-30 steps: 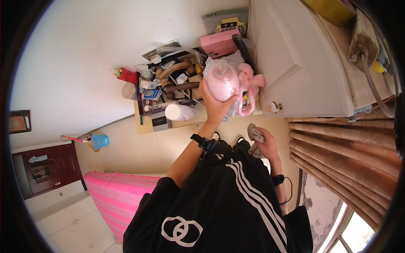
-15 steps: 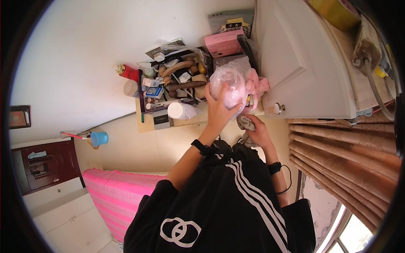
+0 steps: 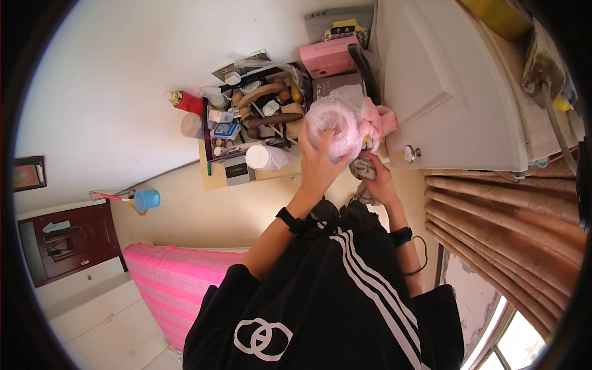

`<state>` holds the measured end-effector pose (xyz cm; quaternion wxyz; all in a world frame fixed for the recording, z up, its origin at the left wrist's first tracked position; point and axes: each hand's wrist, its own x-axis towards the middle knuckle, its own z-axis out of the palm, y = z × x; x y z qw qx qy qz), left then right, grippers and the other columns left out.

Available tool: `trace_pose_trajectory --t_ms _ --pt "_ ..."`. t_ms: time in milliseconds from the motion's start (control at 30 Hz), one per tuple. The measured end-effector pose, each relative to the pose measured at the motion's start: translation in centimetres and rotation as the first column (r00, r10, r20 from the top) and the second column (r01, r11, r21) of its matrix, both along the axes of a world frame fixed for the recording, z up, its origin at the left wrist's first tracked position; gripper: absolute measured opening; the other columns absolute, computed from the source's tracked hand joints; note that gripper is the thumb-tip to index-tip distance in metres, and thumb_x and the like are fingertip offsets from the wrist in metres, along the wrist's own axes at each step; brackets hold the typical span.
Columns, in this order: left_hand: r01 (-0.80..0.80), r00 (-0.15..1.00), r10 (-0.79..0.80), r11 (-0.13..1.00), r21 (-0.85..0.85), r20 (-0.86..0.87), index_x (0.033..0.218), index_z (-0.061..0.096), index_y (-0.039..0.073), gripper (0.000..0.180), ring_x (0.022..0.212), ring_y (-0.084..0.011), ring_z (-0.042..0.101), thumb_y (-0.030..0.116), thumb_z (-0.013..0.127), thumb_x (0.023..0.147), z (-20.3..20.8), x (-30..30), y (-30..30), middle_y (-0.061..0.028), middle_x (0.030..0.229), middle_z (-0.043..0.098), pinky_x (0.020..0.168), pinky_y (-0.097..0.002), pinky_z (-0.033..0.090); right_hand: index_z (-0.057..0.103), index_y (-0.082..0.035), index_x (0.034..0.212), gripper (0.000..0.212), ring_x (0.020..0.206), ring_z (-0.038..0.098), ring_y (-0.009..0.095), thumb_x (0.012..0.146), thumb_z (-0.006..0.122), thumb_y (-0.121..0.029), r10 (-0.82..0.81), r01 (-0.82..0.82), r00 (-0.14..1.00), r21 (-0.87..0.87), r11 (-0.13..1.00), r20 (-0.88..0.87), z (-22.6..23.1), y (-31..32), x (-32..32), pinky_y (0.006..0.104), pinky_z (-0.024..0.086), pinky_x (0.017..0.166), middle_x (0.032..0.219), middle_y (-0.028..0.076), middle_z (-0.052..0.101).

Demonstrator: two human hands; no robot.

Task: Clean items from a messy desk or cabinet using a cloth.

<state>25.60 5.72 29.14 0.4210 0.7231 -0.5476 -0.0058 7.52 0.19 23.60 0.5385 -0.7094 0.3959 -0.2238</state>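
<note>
My left hand [image 3: 317,161] is wrapped round a pale pink bundle in bubble wrap [image 3: 338,123], held over the narrow shelf with the thumb pressed into its front. Soft pink fabric [image 3: 377,122] bunches against the bundle's right side. Just below, my right hand [image 3: 380,182] grips a grey-brown patterned cloth [image 3: 362,169], whose lower end hangs toward my trousers. Part of the right fingers is hidden behind the cloth. Behind the bundle stand a pink box [image 3: 328,57] and a dark grey box [image 3: 333,85], the grey one partly covered.
Left of the bundle, a dark tray [image 3: 208,151] holds wooden massage tools and small boxes. A white cylinder [image 3: 262,157] and a red bottle [image 3: 186,102] stand beside it. A white cabinet door [image 3: 444,98] borders the right side; brown curtains [image 3: 505,213] hang below.
The bundle has tilted slightly in my left hand, baring more of the dark grey box. My right hand has shifted a little up and right with the cloth.
</note>
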Motion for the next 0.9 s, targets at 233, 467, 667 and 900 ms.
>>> trace_pose_trajectory --t_ms 233,467,667,900 --pt "-0.013 1.0 0.012 0.998 -0.067 -0.025 0.11 0.044 0.009 0.067 0.126 -0.049 0.032 0.017 0.087 0.059 -1.0 0.3 0.8 -0.0276 0.138 0.021 0.101 -0.051 0.035 0.049 -0.01 0.127 0.057 0.109 0.061 0.031 0.072 0.059 0.005 -0.014 0.014 1.0 -0.003 1.0 0.002 -0.3 0.0 0.2 0.0363 0.048 0.092 0.114 0.016 0.064" --pt "-0.077 0.984 0.054 0.989 -0.128 -0.17 0.106 0.045 0.004 0.067 0.124 -0.0436 0.034 0.019 0.087 0.056 -1.8 0.7 2.2 -0.0242 0.135 0.025 0.099 -0.0476 0.036 0.049 -0.011 0.127 0.057 0.108 0.062 0.029 0.073 0.062 0.003 -0.061 0.06 0.998 0.037 0.998 0.031 -0.5 -0.2 0.2 0.0349 0.048 0.092 0.114 0.014 0.064" --pt "-0.065 0.979 0.039 0.99 -0.129 -0.199 0.119 0.03 0.004 0.085 0.115 -0.0281 0.035 0.018 0.088 0.059 -2.8 1.9 3.1 -0.015 0.119 0.029 0.099 -0.0383 0.031 0.047 -0.012 0.127 0.057 0.106 0.063 0.027 0.074 0.063 0.002 -0.043 0.04 0.997 0.057 0.998 0.067 -0.2 -0.6 0.1 0.0334 0.048 0.091 0.112 0.014 0.064" --pt "-0.11 0.902 0.019 0.976 -0.186 -0.432 0.124 0.025 0.005 0.089 0.115 -0.0237 0.032 0.016 0.086 0.06 -2.5 1.8 4.7 -0.0112 0.117 0.028 0.099 -0.0372 0.03 0.044 -0.01 0.131 0.061 0.109 0.061 0.024 0.075 0.064 0.002 -0.121 0.093 0.974 0.152 0.984 0.189 0.5 -0.7 0.2 0.0327 0.047 0.094 0.117 0.014 0.062"
